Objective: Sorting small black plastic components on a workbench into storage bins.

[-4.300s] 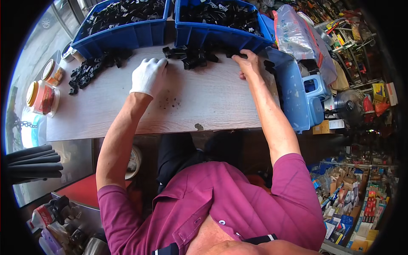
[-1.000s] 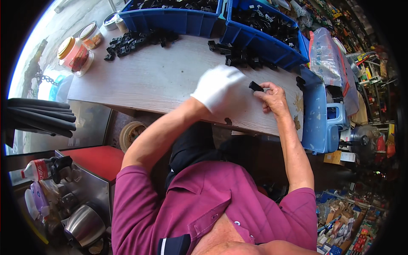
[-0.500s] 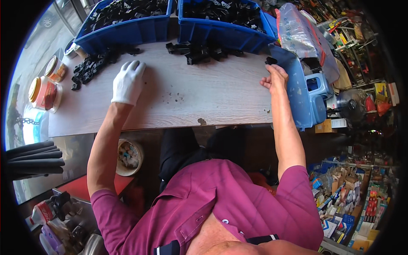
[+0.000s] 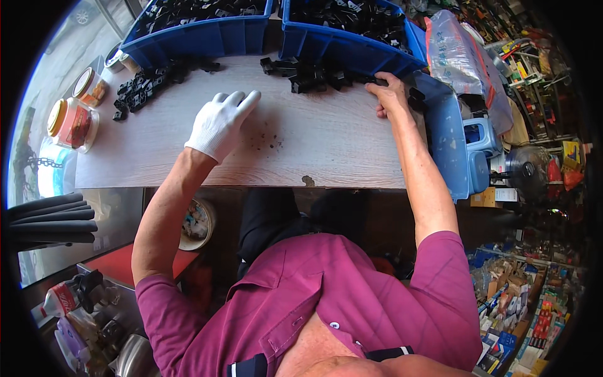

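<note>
My left hand, in a white knit glove, hovers over or rests on the pale wooden tabletop with its fingers stretched out and nothing in them. My bare right hand is at the right end of a row of small black plastic parts. Its thumb and index finger close around one black plastic part. Just right of that hand, another black piece sits at the light blue bin's edge. A second heap of black parts lies at the far left of the table.
Two blue crates full of black parts stand along the back. A light blue bin adjoins the table's right side. Lidded jars stand at the left edge. A bucket is below the table. Crowded shelves fill the right.
My left hand has moved right across the table, its fingers spreading. My right hand has shifted from the light blue bin's edge left to the row of black parts and taken hold of one.
</note>
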Available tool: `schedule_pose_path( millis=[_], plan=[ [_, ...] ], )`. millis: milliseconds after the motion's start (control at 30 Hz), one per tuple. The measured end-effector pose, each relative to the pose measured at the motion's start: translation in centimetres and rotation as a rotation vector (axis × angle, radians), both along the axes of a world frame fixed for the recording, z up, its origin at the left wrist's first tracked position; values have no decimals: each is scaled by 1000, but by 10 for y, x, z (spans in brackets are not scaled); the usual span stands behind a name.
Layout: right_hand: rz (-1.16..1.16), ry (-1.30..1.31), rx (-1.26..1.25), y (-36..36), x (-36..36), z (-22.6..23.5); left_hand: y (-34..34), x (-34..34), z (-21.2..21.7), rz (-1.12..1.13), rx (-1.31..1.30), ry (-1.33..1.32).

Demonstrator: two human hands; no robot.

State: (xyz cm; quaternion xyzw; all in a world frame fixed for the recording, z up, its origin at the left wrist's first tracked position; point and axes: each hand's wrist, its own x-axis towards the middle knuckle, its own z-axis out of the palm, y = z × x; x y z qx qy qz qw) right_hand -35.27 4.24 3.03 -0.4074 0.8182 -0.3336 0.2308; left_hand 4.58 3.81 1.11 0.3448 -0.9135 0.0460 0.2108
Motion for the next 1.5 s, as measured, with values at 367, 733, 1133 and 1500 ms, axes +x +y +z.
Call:
schedule_pose_path(
  millis=[367, 733, 1133, 1500],
  plan=[
    [84, 153, 109, 5, 0, 1, 2, 0, 6, -4, 47, -13],
    [200, -257, 77, 68, 18, 0, 22, -17, -10, 61, 128, 412],
    [320, -179, 93, 87, 54, 9, 5, -33, -17, 280, 42, 334],
    [314, -121, 108, 88, 56, 10, -8, -35, -18, 358, 135, 187]
  ],
)
